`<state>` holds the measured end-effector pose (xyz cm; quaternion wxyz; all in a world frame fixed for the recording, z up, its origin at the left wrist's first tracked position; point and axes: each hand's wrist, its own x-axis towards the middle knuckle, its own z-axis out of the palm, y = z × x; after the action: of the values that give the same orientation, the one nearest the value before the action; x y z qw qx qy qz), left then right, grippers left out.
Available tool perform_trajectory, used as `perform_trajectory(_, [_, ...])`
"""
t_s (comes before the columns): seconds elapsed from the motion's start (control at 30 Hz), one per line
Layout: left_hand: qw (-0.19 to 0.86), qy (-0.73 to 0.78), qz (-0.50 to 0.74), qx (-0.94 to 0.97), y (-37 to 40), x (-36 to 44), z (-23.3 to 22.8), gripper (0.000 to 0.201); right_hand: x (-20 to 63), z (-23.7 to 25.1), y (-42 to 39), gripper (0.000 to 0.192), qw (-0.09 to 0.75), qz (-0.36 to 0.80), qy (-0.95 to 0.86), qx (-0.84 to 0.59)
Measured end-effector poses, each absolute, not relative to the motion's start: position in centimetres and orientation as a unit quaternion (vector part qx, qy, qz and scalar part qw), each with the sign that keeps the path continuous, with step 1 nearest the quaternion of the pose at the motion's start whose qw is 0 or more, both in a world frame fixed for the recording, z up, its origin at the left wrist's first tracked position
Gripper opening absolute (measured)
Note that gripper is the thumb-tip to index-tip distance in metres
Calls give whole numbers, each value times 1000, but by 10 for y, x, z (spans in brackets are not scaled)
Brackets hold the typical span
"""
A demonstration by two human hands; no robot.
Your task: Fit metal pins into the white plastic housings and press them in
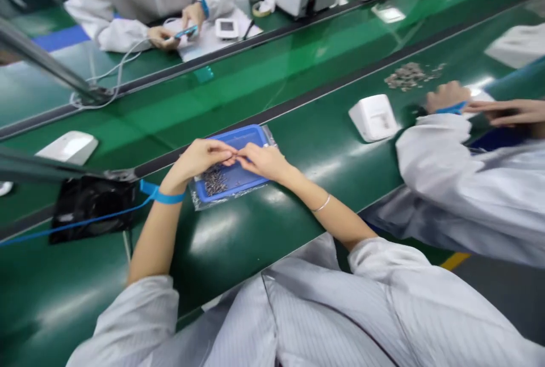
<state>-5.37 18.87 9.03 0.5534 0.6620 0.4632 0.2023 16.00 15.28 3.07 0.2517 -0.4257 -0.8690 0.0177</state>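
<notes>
Single head-worn view, tilted, looking forward and down, close over the green workbench (264, 231).

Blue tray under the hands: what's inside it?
The blue tray holds a heap of small dark metal parts at its near-left end. The left hand and right hand meet above it, fingertips together, hiding part of the tray floor and whatever they pinch.

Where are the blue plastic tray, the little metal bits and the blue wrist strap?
blue plastic tray (244, 139): head view, bare floor.
little metal bits (215, 181): head view, pile's middle.
blue wrist strap (169, 197): head view, band on wrist.
</notes>
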Motion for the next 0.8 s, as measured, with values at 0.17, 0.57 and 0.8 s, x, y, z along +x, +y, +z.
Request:
perform_trajectory(0.17, [568, 464, 258, 629, 188, -53, 93, 37, 163, 27, 155, 40, 310, 19, -859, -406])
perform_trajectory(0.57, [263, 469, 419, 731, 169, -34, 75, 26, 212, 45, 127, 29, 374, -52, -789, -485])
perform_trajectory(0.8, [263, 277, 394, 836, 69, 0, 31, 26, 342, 23, 120, 38, 232, -67, -564, -790])
